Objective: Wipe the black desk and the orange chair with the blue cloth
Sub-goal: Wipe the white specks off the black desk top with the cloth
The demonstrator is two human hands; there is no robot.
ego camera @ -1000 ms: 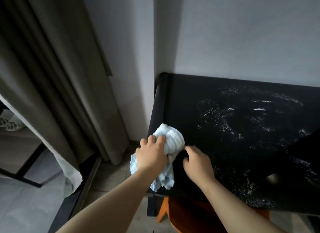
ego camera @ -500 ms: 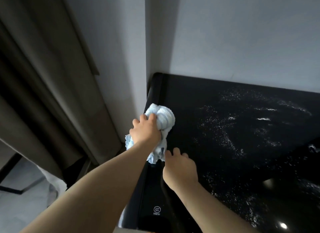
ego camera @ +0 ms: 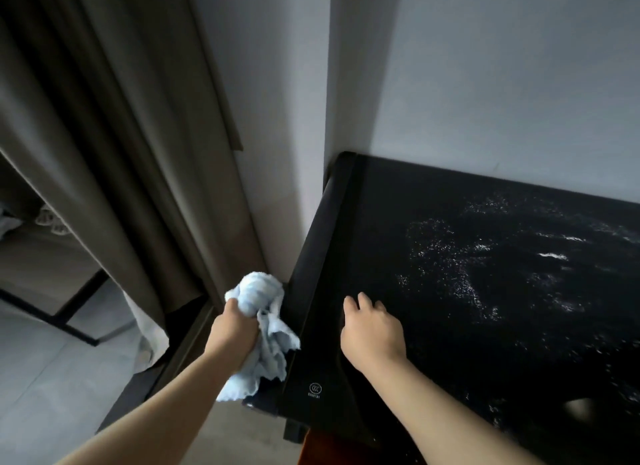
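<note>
Left hand (ego camera: 232, 336) gripped cloth (ego camera: 258, 291) at left edge of desk (ego camera: 433, 215); right hand (ego camera: 372, 333) rested open on top; edge wipe judged under way; speckled top next.

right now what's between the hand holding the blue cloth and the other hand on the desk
In the head view: hanging folds of the blue cloth, then the rounded left edge of the black desk, between left hand and right hand.

Dim, cool light, perhaps from the left; speckled glare on the black desk (ego camera: 388, 215); edges bend, slightly soft.
</note>
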